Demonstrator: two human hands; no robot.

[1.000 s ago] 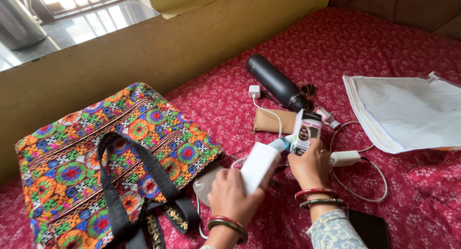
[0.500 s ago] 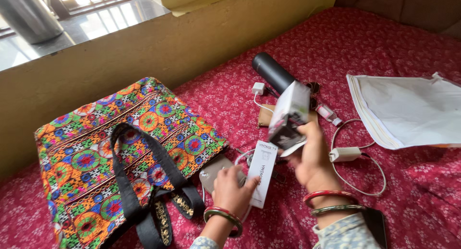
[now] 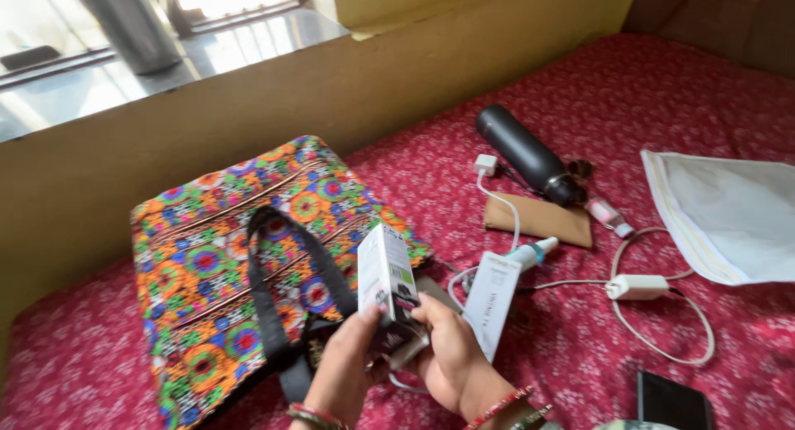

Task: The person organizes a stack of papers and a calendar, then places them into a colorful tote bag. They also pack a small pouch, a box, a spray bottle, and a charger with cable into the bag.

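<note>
Both my hands hold a small white carton with dark print (image 3: 387,281) upright above the bed. My left hand (image 3: 344,372) grips its lower left side and my right hand (image 3: 451,355) supports it from the right and below. A colourful embroidered tote bag (image 3: 215,264) with black straps lies flat just to the left of the carton. A second long white box (image 3: 492,293) lies on the bed close to my right hand, next to a small spray bottle (image 3: 532,252).
On the red floral bedspread (image 3: 580,107) lie a black flask (image 3: 523,152), a tan pouch (image 3: 542,219), a white charger with cable (image 3: 636,287), a white plug (image 3: 485,162), a white cloth bag (image 3: 733,210) and a dark phone (image 3: 672,399). A low wall and window sill run behind.
My right hand carried the printed carton left and toward me, over by the tote bag. My left hand let go of the long white box and took hold of the carton too.
</note>
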